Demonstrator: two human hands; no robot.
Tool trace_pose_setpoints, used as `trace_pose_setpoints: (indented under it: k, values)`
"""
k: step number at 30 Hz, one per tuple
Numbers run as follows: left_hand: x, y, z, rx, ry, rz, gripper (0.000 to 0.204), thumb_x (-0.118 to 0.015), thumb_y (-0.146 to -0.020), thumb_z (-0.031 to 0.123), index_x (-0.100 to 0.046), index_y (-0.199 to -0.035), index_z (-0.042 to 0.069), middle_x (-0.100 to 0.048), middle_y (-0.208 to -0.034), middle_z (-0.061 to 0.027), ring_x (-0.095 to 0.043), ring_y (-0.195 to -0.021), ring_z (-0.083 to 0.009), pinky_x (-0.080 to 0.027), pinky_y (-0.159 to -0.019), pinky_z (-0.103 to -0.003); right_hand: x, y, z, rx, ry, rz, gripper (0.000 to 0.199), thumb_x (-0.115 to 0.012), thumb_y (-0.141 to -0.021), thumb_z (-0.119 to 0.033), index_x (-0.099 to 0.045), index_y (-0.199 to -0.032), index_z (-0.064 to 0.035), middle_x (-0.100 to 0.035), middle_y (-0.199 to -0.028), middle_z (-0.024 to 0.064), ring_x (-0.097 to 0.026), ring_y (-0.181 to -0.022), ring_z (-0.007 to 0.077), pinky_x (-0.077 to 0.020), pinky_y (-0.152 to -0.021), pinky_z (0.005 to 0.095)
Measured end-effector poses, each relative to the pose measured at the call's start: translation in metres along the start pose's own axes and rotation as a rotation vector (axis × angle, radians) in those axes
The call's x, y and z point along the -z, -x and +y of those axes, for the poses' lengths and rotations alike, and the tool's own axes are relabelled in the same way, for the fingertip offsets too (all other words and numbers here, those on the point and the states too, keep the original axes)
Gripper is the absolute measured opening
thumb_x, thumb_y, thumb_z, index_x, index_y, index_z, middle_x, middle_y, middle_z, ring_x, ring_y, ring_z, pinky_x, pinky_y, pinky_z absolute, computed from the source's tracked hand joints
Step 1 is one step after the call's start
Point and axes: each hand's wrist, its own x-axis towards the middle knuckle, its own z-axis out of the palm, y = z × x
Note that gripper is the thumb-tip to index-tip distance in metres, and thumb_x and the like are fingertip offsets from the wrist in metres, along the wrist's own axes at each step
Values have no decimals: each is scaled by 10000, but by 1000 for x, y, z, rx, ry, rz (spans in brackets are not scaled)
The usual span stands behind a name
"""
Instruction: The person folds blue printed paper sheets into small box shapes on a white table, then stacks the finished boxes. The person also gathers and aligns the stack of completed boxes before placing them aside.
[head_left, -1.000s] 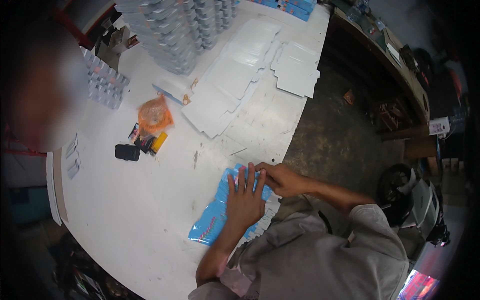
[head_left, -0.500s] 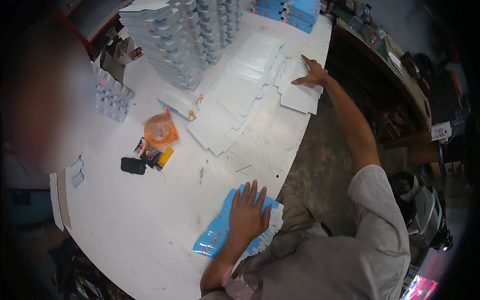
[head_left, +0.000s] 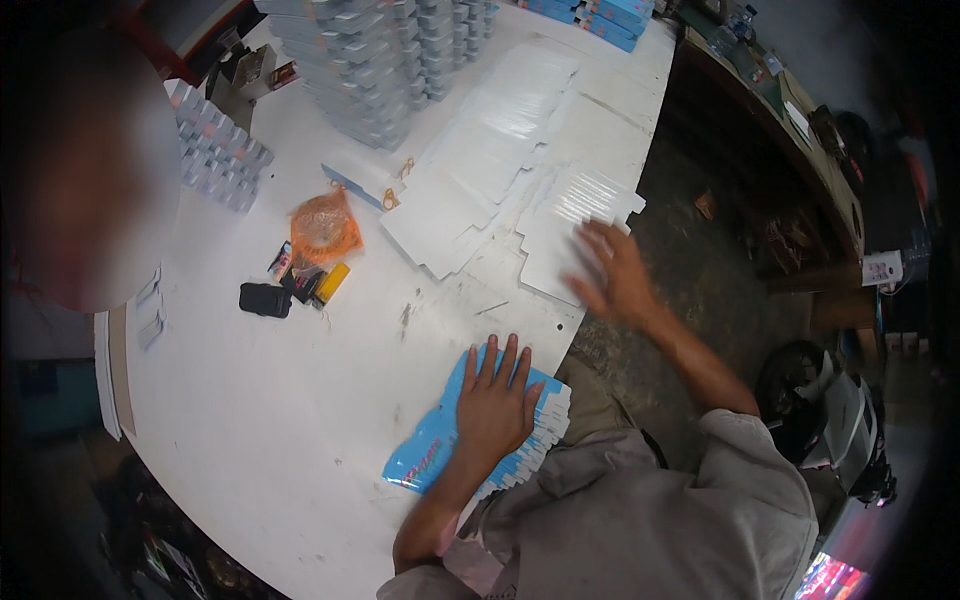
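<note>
2 hands [head_left: 492,412], left [head_left: 492,412] flat on blue cards [head_left: 422,458], long axis rising rightward; right [head_left: 622,280] splayed over white cardboard [head_left: 550,240]

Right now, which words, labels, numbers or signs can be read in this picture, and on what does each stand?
No text reads clearly.
Blue sheets under the left hand: pink lettering, too small and blurred.
Blue boxes at the top: printed marks, too small.
White placard at the far right: marks, too small.

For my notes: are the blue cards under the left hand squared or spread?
Spread: the blue cards overlap in a staggered row, their white edges showing as steps beside the left hand.
</note>
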Motion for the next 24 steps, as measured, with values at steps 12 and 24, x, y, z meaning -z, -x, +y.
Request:
trace_pose_setpoints:
  k: [12, 24]
  values:
    - [0, -1, 8, 64, -29, 66, 658, -563, -995, 243, -414, -1558, -63, -395, -1605, -326, -350, -1535, -423, -246, -1257, -559, -23, 44, -89, -104, -213, -126, 406, -663, -945, -71, -624, -1344, -7, -679, -1100, 176, -636, -1018, 378, -496, -906, 478]
    - [9, 0, 5, -24, 55, 12, 677, -574, -1017, 399, -497, -1471, -97, -425, -1604, -271, -349, -1526, -441, -200, -1254, -622, -24, 35, -87, 1, -271, 163, 349, -792, -874, -125, -689, -1184, -3, -639, -1100, 193, -615, -1049, 381, -471, -892, 491]
